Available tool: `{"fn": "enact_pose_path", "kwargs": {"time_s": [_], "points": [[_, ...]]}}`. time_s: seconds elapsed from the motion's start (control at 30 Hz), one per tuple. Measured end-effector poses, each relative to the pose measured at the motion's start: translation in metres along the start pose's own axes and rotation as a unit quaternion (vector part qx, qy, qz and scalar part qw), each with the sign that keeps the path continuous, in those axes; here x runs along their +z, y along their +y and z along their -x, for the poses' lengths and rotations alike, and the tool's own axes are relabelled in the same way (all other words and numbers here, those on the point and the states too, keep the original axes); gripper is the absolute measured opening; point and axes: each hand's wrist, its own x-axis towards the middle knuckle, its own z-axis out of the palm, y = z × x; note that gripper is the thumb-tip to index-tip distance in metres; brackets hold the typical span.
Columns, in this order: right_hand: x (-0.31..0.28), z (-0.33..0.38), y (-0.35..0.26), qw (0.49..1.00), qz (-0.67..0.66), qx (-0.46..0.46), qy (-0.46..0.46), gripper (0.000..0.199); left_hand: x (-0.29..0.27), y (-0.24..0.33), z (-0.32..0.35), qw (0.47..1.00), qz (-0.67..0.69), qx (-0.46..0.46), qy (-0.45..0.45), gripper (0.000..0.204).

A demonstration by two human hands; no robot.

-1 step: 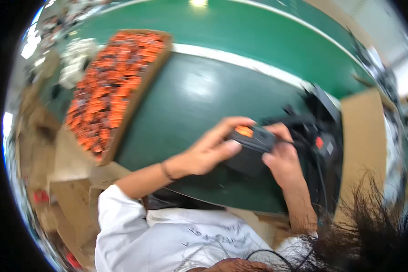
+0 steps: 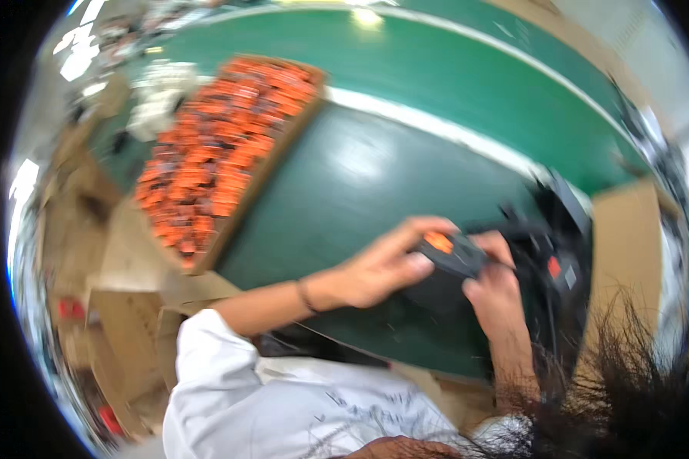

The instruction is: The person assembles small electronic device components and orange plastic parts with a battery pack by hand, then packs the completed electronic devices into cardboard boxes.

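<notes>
Both hands hold a small black box-shaped device with an orange patch on its top, above the green table. My left hand grips its left end between thumb and fingers. At the other end, my right hand pinches the device with thumb and fingertips. Motion blur hides the device's finer details. Just to the right lies a heap of black items and cables, one of them with a red patch.
A long cardboard tray full of orange and dark pieces lies on the left of the green table. White items sit beyond it. Open cardboard boxes stand at lower left and at the right.
The whole view has shifted, so the tray, hands and black heap appear farther right and slightly lower. Both hands keep their hold on the device.
</notes>
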Motion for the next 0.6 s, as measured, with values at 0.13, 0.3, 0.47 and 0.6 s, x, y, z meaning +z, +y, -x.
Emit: {"fn": "enact_pose_path", "kwargs": {"time_s": [0.13, 0.3, 0.47, 0.6], "points": [[0.002, 0.017, -0.001, 0.997, -0.016, 0.010, 0.075, 0.066, 0.015, -0.016, -0.005, 0.991, 0.126, 0.000, -0.041, 0.054], [0.003, 0.015, -0.008, 0.998, -0.005, 0.050, 0.032, 0.074, 0.015, -0.019, 0.006, 0.985, 0.169, -0.024, -0.014, 0.059], [-0.004, 0.013, -0.002, 0.998, 0.059, 0.020, 0.011, 0.056, 0.019, -0.027, 0.007, 0.995, 0.093, 0.030, 0.013, 0.049], [-0.015, 0.013, 0.009, 0.994, 0.100, -0.046, 0.003, 0.059, 0.019, -0.021, 0.006, 0.997, 0.078, 0.010, 0.022, 0.048]]}}
